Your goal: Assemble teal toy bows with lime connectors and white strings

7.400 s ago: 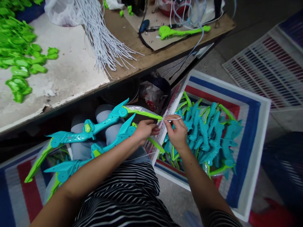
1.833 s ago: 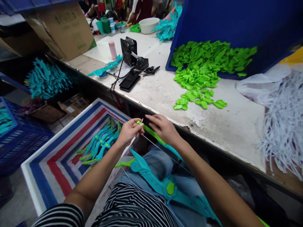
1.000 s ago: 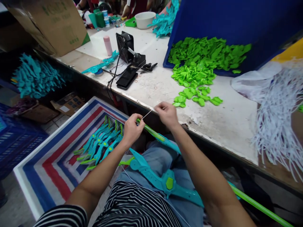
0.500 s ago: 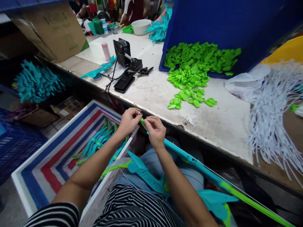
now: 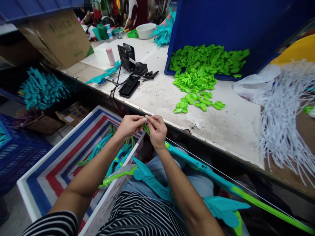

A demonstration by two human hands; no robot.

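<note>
My left hand [image 5: 131, 126] and my right hand [image 5: 157, 130] meet in front of the table edge, both with fingertips pinched on a white string [image 5: 216, 171]. A small white loop of it shows between the fingers, at the green tip of a toy bow. The turquoise and green toy bow [image 5: 197, 163] stretches from my hands across my lap to the lower right, and the string runs taut along it. More turquoise and green bow parts [image 5: 152, 183] lie on my lap, partly behind my right forearm.
A striped-lined crate [image 5: 55, 173] with finished-looking bows stands left. On the table [image 5: 233, 121] are green plastic pieces [image 5: 194, 78] spilling from a blue bin [image 5: 221, 23], a small fan [image 5: 126, 55], a phone [image 5: 129, 86] and a bundle of white strings [image 5: 283, 121]. Other people sit beyond.
My hands have come closer together, and the right has shifted slightly left. A white loop now shows at the fingertips. The string stands further off the bow.
</note>
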